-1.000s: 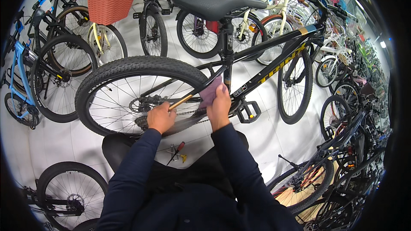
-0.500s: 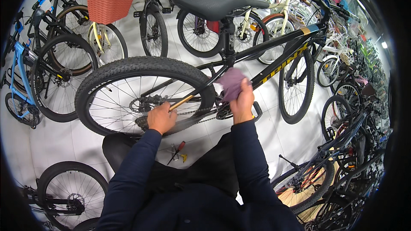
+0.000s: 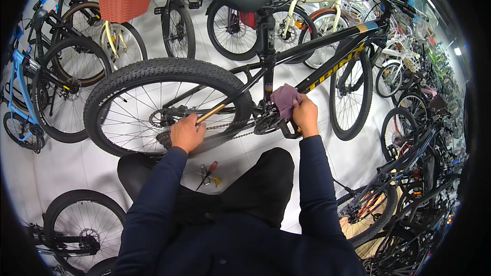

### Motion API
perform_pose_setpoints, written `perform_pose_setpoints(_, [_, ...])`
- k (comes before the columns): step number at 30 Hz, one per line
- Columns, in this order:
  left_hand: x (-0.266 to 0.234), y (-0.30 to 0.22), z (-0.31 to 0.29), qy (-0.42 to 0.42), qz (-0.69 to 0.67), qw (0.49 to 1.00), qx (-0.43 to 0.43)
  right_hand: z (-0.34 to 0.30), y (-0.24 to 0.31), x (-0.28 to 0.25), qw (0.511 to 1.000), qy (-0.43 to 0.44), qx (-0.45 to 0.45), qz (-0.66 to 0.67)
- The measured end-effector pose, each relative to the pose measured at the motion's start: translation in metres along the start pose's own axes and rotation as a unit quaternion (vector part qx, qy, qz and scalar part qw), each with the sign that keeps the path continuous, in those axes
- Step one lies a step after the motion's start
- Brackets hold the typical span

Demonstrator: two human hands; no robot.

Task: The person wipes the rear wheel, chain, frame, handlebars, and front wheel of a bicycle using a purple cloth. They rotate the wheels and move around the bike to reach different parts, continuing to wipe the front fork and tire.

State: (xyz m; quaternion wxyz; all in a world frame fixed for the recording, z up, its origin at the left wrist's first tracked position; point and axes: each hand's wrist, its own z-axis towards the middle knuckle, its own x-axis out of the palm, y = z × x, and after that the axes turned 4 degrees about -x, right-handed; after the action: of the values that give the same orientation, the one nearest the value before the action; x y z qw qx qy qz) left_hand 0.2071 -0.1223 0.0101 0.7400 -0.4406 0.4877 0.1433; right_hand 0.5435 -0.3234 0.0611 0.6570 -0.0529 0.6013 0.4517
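Bike (image 3: 327, 71), black with yellow lettering, upright on white floor (image 3: 61, 168); knobby rear wheel (image 3: 163, 105) at left. Left hand (image 3: 187, 133) closed on a tan-handled tool (image 3: 210, 114) near the chain (image 3: 235, 135). Right hand (image 3: 306, 115) closed on a purple rag (image 3: 284, 99) pressed beside the crank. Best done by bracing the tool steady, wiping in short strokes, fingers clear of chain and spokes. Red screwdriver (image 3: 208, 172) on floor.

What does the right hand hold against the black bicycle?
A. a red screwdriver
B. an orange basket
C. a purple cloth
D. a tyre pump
C. The right hand presses a crumpled purple cloth to the frame near the crank, just below the seat tube.
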Motion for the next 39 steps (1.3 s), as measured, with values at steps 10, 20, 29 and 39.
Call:
perform_pose_setpoints(10, [0.004,0.006,0.000,-0.019,0.004,1.000,0.002,-0.149,0.074,0.115,0.941,0.299,-0.092,0.132])
perform_pose_setpoints(20, [0.005,0.008,0.000,-0.038,-0.006,0.999,0.021,-0.096,0.022,0.067,0.902,0.079,0.188,0.380])
perform_pose_setpoints(29, [0.004,0.005,-0.002,-0.047,-0.008,0.999,0.010,-0.061,-0.009,0.094,0.990,-0.064,-0.045,0.116])
perform_pose_setpoints(39, [0.006,0.011,-0.002,-0.044,-0.008,0.999,0.016,-0.126,-0.004,0.115,0.764,0.107,0.277,0.573])
